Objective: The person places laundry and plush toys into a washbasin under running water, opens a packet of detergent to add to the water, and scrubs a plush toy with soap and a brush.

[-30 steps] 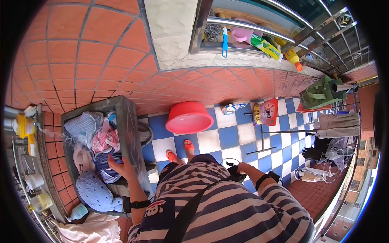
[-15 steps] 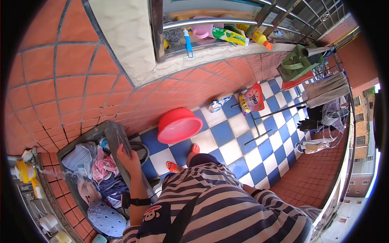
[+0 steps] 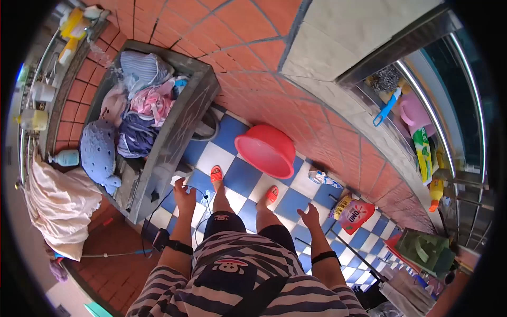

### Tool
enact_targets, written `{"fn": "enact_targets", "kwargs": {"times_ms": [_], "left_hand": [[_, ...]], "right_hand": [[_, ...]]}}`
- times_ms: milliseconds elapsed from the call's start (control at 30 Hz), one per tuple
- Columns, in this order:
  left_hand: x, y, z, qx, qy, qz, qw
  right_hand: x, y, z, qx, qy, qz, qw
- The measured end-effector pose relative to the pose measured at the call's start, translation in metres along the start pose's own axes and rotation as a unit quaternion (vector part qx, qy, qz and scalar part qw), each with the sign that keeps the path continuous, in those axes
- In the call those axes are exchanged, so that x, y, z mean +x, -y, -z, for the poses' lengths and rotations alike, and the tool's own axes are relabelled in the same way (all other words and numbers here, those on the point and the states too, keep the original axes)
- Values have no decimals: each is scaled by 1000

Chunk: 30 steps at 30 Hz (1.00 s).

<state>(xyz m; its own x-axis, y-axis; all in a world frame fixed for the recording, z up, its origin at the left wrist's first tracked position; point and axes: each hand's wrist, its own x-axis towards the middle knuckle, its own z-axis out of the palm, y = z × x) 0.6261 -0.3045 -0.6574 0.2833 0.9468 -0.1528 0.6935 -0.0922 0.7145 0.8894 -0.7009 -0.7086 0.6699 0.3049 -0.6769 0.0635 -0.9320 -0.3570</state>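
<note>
**Red basin up and left of your right fingers, right hand nearer**

Your right hand (image 3: 310, 215), centre right of the frame, is open, thumb and fingers well apart, nothing held. Red basin (image 3: 265, 151), upper centre on the checked floor (image 3: 211, 157) by the brick wall (image 3: 317, 129), lies up-left of it, apart. From your left hand (image 3: 185, 196), farther off at centre left, it lies up-right. Left fingers half open, loosely curled, no grip seen; can't tell if they touch the thin cable (image 3: 206, 197) beside them. Trough (image 3: 177, 127) with laundry (image 3: 150, 103) is up-left of that hand; detergent bag (image 3: 355, 215) is just right of your right hand.

Basin looks round, so no real long axis; its outline stretches upper left to lower right, across your right hand's reach. Can't tell if it sits flat or leans
</note>
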Motion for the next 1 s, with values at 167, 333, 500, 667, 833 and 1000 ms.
{"fn": "enact_targets", "kwargs": {"times_ms": [167,333,500,667,833,1000], "left_hand": [[-112,48,-7,64,-22,141,988],[-191,80,14,49,-1,280,959],[-262,137,30,50,-58,431,899],[-344,178,32,32,-90,526,845],[-404,202,12,-19,-101,588,802],[-419,202,3,-90,-99,604,786]], "right_hand": [[123,22,-3,-44,12,114,992],[247,46,-27,-145,12,199,969],[323,60,-77,-167,18,221,961],[296,112,-118,-166,30,171,971],[204,157,-192,-352,-65,323,876],[123,168,-278,-259,67,355,896]]}}
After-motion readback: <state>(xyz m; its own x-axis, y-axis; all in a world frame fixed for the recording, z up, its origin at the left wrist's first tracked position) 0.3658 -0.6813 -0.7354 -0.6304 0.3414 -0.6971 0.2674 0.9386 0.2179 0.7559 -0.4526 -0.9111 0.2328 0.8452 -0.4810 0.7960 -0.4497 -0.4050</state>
